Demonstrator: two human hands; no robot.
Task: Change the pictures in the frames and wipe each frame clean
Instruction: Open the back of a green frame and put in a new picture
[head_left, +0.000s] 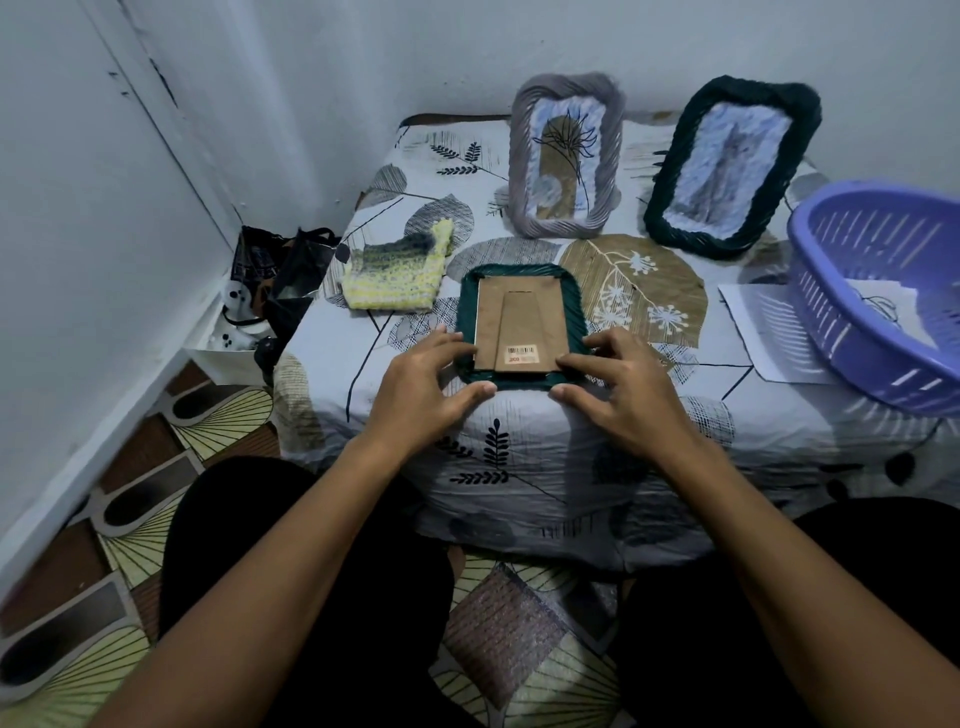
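- Head view: the green yarn-wrapped frame (521, 326) lies face down near the front edge of the cloth-covered table (571, 467) — I judge it is turned over so the cardboard back (519, 317) can come off.
- My left hand (421, 384) and right hand (621, 387) flank its near corners with fingers spread and relaxed, fingertips touching the rim and holding nothing — steadying it, I think.
- The back is brown card with a folded stand and a barcode sticker.
- The grey frame (566, 156) and the dark frame (727, 166) lean against the wall; the knitted cloth (397, 273) lies just left; the purple basket (883, 291) sits right.
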